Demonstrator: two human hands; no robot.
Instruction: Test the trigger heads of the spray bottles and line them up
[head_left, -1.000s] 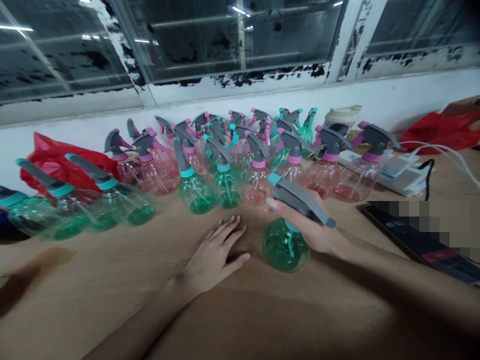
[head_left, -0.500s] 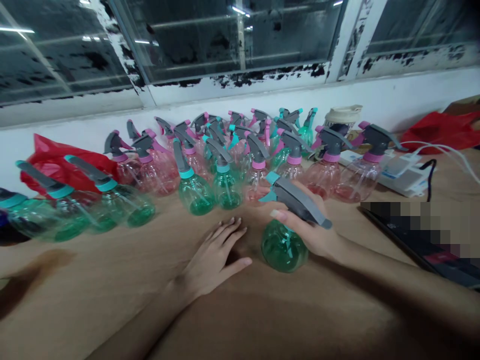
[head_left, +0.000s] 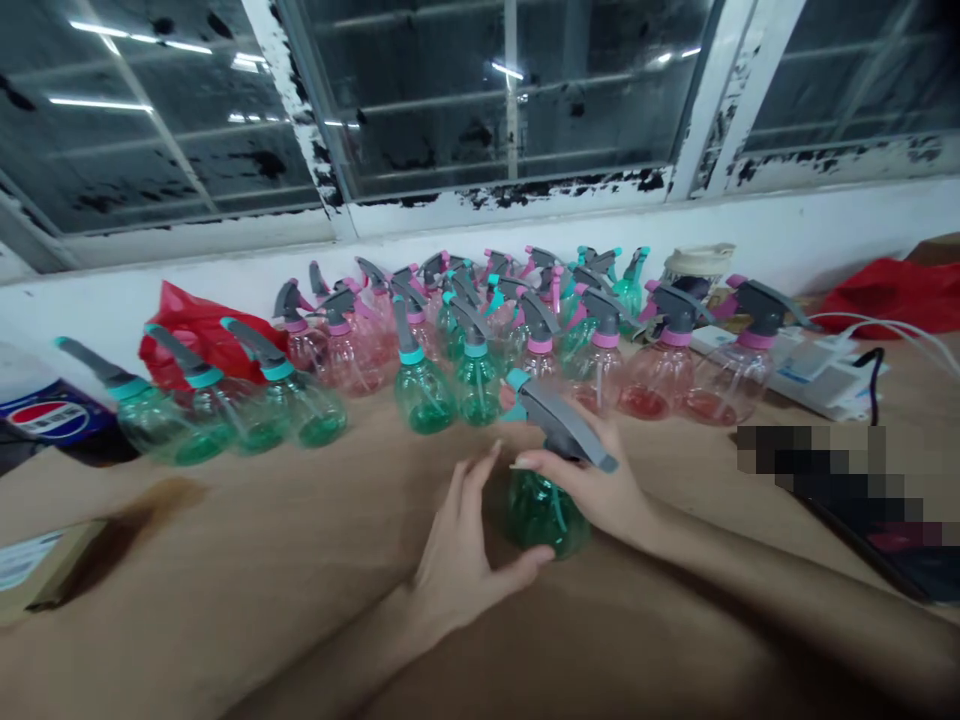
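Note:
A green spray bottle (head_left: 551, 510) with a grey and turquoise trigger head is held at its neck by my right hand (head_left: 607, 480). The thumb crosses the near side of the neck, and the other fingers are partly hidden behind the head. To its left, my left hand (head_left: 465, 560) is open, with the thumb and fingers spread around the bottle's left side. The thumb tip lies at the lower front of the bottle; whether it touches I cannot tell. Just behind the hands stand two green spray bottles (head_left: 424, 395) and a row of pink spray bottles (head_left: 656, 380).
More green spray bottles (head_left: 319, 405) stand at the left, beside a red plastic bag (head_left: 202, 330) and a cola bottle (head_left: 56, 415). A cardboard box (head_left: 52, 565) lies at left front. At right are a white power strip (head_left: 806, 375), a paper cup (head_left: 697, 262) and a dark tablet-like device (head_left: 847, 530).
My left hand has lifted from the tabletop and turned toward the held spray bottle, thumb now at its base. The view has shifted left, bringing the cola bottle and box into sight.

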